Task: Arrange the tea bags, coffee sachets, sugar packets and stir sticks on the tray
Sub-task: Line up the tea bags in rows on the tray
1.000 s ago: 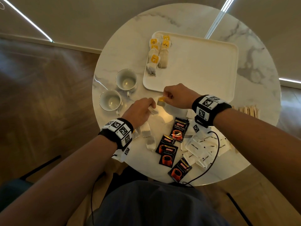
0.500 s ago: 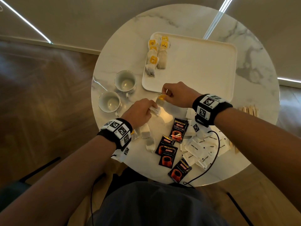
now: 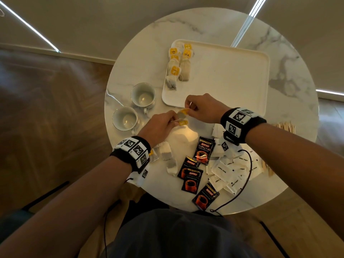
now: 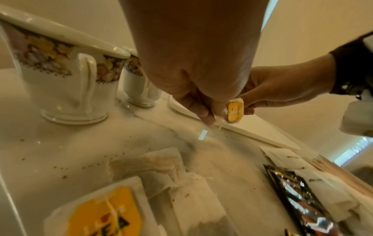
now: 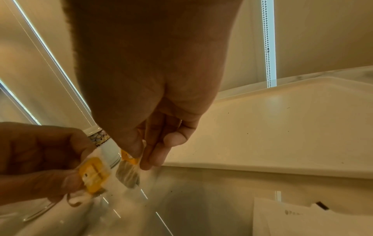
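Marble table (image 3: 141,58): tea bag (image 3: 181,114) hangs below right hand (image 3: 202,108) grip (thumb-forefinger pinch)

Both forearms are bare, with no sleeves in view. Each wrist wears a wide black fabric band, the left wrist band (image 3: 130,152) and the right wrist band (image 3: 243,125), each carrying white rectangular blocks printed with black square-patterned markers. A small white tag with one more marker hangs below each band. A thin black cable (image 3: 243,181) loops down from the right band. The lap is covered by dark grey cloth (image 3: 176,237).
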### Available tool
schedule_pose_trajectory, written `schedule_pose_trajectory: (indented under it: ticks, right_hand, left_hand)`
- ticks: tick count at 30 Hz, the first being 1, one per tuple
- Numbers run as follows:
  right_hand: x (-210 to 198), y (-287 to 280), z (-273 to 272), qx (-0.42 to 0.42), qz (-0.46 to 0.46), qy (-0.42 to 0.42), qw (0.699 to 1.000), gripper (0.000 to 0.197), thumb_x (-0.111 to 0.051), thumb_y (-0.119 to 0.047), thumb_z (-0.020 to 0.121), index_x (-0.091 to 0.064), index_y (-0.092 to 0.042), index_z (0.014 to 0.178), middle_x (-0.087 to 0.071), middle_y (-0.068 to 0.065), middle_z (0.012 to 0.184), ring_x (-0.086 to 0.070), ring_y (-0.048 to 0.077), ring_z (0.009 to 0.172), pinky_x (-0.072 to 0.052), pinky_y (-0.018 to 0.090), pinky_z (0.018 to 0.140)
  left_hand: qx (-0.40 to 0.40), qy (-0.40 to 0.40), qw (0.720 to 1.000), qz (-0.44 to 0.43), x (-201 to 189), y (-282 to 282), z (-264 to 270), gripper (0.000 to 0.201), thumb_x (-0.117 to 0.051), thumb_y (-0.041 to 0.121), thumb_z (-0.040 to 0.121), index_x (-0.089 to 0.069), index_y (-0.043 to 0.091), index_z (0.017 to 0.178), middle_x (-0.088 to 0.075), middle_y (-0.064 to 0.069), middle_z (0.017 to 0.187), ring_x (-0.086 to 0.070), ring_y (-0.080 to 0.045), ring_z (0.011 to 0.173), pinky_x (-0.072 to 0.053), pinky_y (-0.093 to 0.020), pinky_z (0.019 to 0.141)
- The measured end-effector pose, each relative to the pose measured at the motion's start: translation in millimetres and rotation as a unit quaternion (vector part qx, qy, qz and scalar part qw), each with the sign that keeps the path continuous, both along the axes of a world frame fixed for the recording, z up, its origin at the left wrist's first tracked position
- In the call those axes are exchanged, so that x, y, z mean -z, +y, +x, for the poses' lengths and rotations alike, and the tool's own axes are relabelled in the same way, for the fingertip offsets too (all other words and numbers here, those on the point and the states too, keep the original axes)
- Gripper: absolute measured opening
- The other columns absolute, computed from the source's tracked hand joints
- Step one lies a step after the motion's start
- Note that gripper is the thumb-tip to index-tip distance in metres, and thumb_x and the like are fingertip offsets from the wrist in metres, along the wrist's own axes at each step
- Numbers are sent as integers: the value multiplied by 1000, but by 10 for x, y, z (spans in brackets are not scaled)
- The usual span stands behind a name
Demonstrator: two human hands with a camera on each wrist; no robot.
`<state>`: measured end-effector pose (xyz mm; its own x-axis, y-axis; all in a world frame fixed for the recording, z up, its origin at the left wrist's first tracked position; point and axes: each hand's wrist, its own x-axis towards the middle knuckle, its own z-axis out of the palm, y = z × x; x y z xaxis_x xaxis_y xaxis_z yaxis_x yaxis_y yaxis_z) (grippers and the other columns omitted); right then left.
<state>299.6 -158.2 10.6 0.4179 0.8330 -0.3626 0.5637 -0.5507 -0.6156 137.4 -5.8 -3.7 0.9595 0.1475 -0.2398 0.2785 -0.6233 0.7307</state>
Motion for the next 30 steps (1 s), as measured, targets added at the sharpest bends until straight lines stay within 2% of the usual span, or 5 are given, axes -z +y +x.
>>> schedule_pose_trajectory:
  ticks: [5, 12, 21, 25, 30]
  right_hand:
    - [-65, 25, -3, -2, 31, 12, 999, 12, -62, -26, 95, -63, -16, 100, -68, -4, 85, -64, 16, 80, -46, 19, 72]
    - [-159, 52, 12, -27, 29, 30, 999, 16, -62, -26, 91, -64, -16, 104, -72, -2, 90, -67, 19, 84, -54, 36, 81]
    - [-181, 183, 133, -24, 37, -7, 999, 16, -59, -29, 97, -64, -14, 101, -65, -2, 87, -61, 20, 83, -50, 34, 77]
    - [-225, 259, 318, -20, 34, -35, 999, 14, -57, -25, 98, -61, -12, 102, -61, -2, 85, -57, 21, 80, -45, 31, 75]
    - [-186, 398, 610, 6, 20, -79, 997, 17, -56, -26, 98, -63, -12, 104, -66, 4, 92, -57, 23, 84, -47, 33, 78]
  left_hand:
    - [-63, 34, 997, -42, -5, -31, 41, 17, -54, 26, 99, -49, 21, 114, -73, 2, 89, -65, -13, 75, -51, -30, 69]
    - [-83, 27, 995, -41, -37, -35, 106, 21, -54, 27, 99, -60, 18, 117, -73, -4, 93, -67, -17, 79, -54, -32, 74]
    - [-111, 26, 993, -27, -38, -21, 243, 26, -54, 31, 98, -56, 19, 121, -72, -2, 88, -67, -16, 70, -57, -39, 71]
    - [-116, 38, 992, -12, -2, 12, 314, 35, -57, 25, 94, -53, 17, 128, -64, -2, 108, -63, -18, 84, -54, -39, 85]
    - [-80, 47, 994, 53, 68, 32, 397, 32, -58, 25, 96, -57, 16, 126, -49, -2, 128, -59, -16, 97, -37, -18, 86]
